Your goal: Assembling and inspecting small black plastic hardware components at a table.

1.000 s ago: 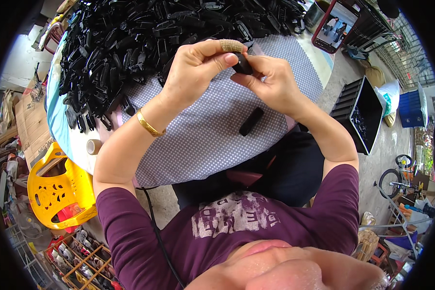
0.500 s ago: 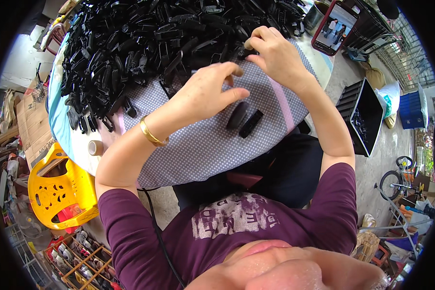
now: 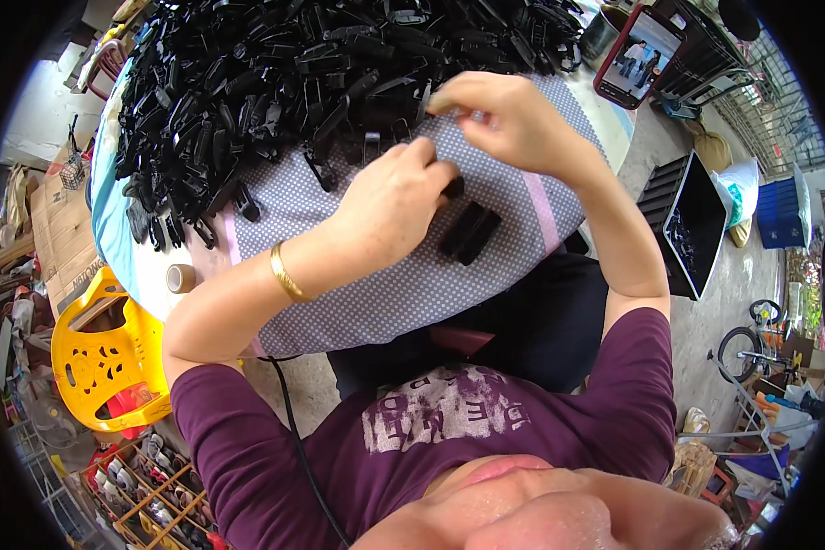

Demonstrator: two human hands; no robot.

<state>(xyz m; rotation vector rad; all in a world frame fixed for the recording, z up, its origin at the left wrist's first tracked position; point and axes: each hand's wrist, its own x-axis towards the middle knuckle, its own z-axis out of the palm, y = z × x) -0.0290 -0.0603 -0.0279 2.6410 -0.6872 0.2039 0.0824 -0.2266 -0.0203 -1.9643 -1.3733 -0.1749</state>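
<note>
A large heap of black plastic parts [image 3: 275, 73] covers the far side of the round table. My left hand [image 3: 385, 202], with a gold bangle on its wrist, is closed around a black plastic part [image 3: 454, 187], mostly hidden by the fingers. My right hand [image 3: 513, 119] hovers at the heap's near edge, fingers bent toward the parts; motion blurs the fingertips, so whether they hold anything is unclear. Just nearer than my left fingers, two more black parts [image 3: 469, 235] lie side by side on the dotted cloth [image 3: 376, 293].
A tape roll [image 3: 181, 279] rests at the table's left edge, beside a yellow plastic chair [image 3: 110, 357]. A phone [image 3: 639, 57] stands at the far right near a metal cup [image 3: 602, 37]. Right of the table, a black crate [image 3: 678, 220] sits on the floor.
My left hand has drawn slightly nearer and closed its fingers on a part. My right hand has shifted left along the heap. The two parts on the cloth now lie closer together.
</note>
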